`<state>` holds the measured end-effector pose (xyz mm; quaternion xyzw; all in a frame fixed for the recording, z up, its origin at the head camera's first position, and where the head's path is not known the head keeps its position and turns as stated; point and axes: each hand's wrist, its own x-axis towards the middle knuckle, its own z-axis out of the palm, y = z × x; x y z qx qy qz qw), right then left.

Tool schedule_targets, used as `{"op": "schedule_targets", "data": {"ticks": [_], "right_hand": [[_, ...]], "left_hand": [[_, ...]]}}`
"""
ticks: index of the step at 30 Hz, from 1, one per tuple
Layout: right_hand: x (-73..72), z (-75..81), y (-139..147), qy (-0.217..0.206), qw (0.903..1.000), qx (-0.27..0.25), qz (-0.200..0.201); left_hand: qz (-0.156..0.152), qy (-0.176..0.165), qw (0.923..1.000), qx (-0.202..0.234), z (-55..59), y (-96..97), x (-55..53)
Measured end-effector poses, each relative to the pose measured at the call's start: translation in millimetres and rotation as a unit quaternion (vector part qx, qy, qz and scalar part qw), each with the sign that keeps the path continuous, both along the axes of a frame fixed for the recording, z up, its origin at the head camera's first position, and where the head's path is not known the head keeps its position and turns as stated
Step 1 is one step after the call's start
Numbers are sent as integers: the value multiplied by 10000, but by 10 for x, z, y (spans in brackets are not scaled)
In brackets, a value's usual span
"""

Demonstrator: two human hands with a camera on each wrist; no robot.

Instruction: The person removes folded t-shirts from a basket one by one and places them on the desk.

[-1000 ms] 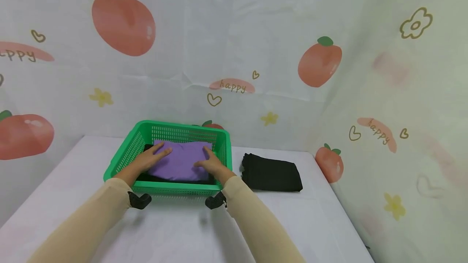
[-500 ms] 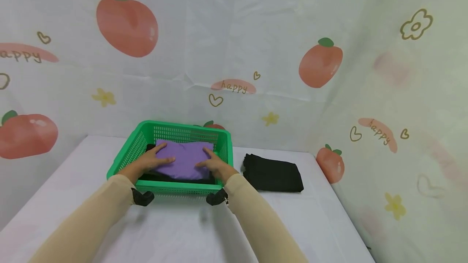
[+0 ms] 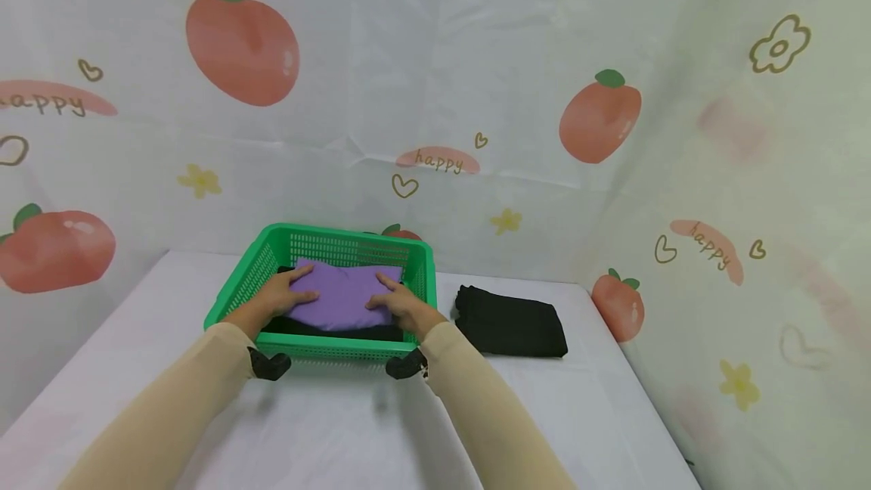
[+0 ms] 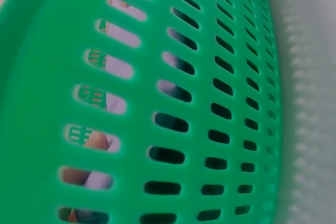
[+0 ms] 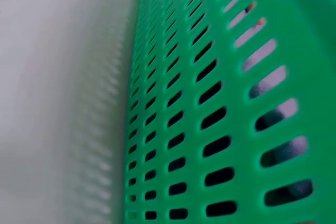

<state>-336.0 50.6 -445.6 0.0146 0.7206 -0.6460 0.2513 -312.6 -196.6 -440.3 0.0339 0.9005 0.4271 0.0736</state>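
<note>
A folded purple cloth (image 3: 347,297) lies in a green plastic basket (image 3: 327,352), on top of black fabric (image 3: 374,333). My left hand (image 3: 275,296) rests at the cloth's left end, its thumb and a finger spread over the top. Mirroring it, my right hand (image 3: 406,307) touches the right end with thumb and finger spread. The remaining fingers are mostly hidden. Through the slots of the basket wall (image 4: 31,77), the left wrist view shows a fingertip (image 4: 96,140) beside pale purple cloth (image 4: 118,35). In the right wrist view the slotted wall (image 5: 315,103) hides the hand.
Right of the basket, a folded black cloth (image 3: 510,322) lies on the white-covered table (image 3: 327,429). A white curtain (image 3: 327,97) printed with fruit hangs behind and along the right side. The basket stands near the back edge.
The purple cloth has shifted slightly toward the back of the basket, baring more black fabric in front. Both hands stay on it, and the whole view has drifted a little.
</note>
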Motion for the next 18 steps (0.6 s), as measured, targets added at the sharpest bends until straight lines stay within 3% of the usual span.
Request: {"op": "schedule_targets", "data": {"ticks": [6, 12, 18], "right_hand": [[4, 4, 6, -105, 9994, -307, -113], [-1, 61, 21, -380, 9962, -754, -224], [-18, 94, 63, -598, 9903, -1197, -378]], "left_hand": [[274, -75, 9995, 97, 21, 2, 21], [509, -319, 9958, 697, 33, -29, 23], [456, -581, 9891, 1274, 57, -42, 2]]}}
